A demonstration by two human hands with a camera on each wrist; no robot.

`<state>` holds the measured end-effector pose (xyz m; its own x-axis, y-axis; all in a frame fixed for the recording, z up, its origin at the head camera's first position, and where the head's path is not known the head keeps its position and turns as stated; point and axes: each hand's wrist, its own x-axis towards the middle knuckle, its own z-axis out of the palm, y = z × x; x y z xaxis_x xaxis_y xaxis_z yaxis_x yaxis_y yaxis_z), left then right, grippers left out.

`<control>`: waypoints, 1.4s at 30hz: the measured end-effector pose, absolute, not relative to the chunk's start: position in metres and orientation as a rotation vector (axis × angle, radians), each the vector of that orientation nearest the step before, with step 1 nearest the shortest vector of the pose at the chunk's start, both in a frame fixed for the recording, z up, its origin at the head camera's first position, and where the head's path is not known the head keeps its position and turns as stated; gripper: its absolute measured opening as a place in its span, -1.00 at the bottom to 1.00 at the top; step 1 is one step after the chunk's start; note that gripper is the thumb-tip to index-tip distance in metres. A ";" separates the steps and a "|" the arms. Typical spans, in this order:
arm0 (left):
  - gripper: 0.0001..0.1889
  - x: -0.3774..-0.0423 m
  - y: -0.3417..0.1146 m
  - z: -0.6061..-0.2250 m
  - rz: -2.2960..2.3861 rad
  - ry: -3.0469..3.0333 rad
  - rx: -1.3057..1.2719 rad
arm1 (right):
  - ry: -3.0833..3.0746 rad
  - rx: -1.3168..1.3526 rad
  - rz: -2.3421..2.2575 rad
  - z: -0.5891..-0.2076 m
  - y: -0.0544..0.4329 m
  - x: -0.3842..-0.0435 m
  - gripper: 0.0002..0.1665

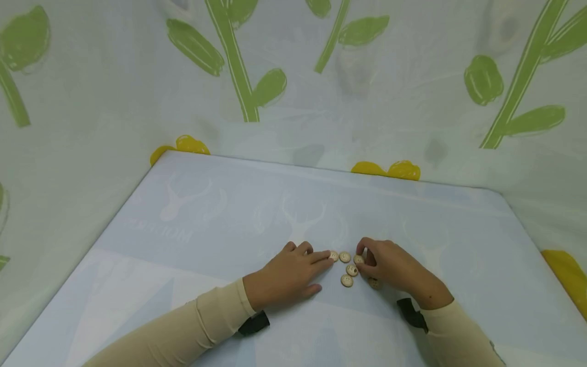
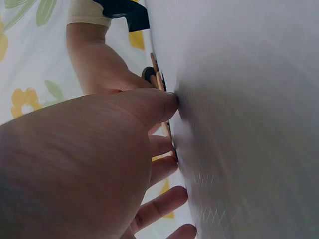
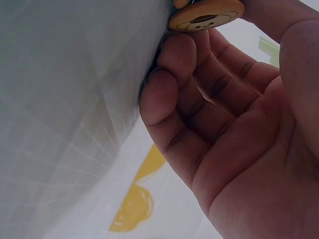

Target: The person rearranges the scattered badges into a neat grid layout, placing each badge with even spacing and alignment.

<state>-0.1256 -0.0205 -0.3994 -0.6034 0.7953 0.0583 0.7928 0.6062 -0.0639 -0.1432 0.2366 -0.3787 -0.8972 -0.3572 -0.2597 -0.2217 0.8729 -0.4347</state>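
Several small round wooden discs with printed faces lie close together on the table. My left hand (image 1: 291,275) rests on the cloth with its fingers stretched out, and its fingertips touch the leftmost disc (image 1: 333,256). Between thumb and index finger, my right hand (image 1: 390,265) pinches a wooden disc (image 1: 359,260); that disc (image 3: 207,16) is tilted in the right wrist view. Between the hands lie an upper disc (image 1: 345,256), a middle disc (image 1: 351,270) and a lower disc (image 1: 347,280). Another disc (image 1: 373,283) is partly hidden under the right hand.
A pale blue and white cloth with faint deer-head prints covers the table (image 1: 206,204). Behind it hangs a white sheet (image 1: 390,102) with green leaves and yellow flowers. Dark wrist-camera mounts sit under the left sleeve (image 1: 197,321) and the right sleeve (image 1: 460,334).
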 end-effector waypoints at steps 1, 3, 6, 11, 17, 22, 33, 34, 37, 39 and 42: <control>-0.38 -0.126 -0.021 -0.399 0.054 -2.733 -1.358 | 2.711 -0.435 -0.576 -0.378 0.237 -0.143 -0.82; -0.39 -0.127 -0.021 -0.399 0.061 -2.720 -1.358 | 2.710 -0.443 -0.587 -0.377 0.237 -0.144 -0.83; -0.39 -0.126 -0.021 -0.397 0.046 -2.730 -1.361 | 2.696 -0.457 -0.604 -0.377 0.237 -0.143 -0.83; -0.39 -0.125 -0.020 -0.397 0.036 -2.757 -1.365 | 2.696 -0.465 -0.603 -0.376 0.237 -0.142 -0.83; -0.39 -0.125 -0.020 -0.397 0.041 -2.732 -1.366 | 2.745 -0.493 -0.587 -0.373 0.239 -0.142 -0.81; -0.39 -0.125 -0.021 -0.398 0.025 -2.726 -1.379 | 2.760 -0.492 -0.567 -0.375 0.240 -0.142 -0.77; -0.40 -0.124 -0.022 -0.400 0.016 -2.728 -1.372 | 2.787 -0.479 -0.555 -0.372 0.244 -0.143 -0.74; -0.39 -0.124 -0.022 -0.400 0.015 -2.728 -1.372 | 2.790 -0.475 -0.556 -0.371 0.244 -0.144 -0.75; -0.40 -0.125 -0.022 -0.400 0.008 -2.721 -1.369 | 2.801 -0.461 -0.548 -0.371 0.246 -0.145 -0.75; -0.39 -0.125 -0.021 -0.401 0.009 -2.717 -1.365 | 2.809 -0.451 -0.543 -0.371 0.247 -0.146 -0.75; -0.39 -0.124 -0.021 -0.401 0.007 -2.726 -1.370 | 2.811 -0.428 -0.536 -0.372 0.250 -0.146 -0.75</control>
<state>-0.1245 -0.0213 -0.4007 -0.5936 0.8009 0.0792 0.8004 0.5977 -0.0449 -0.1464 0.2496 -0.3719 -0.9262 -0.3286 -0.1848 -0.2375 0.8893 -0.3909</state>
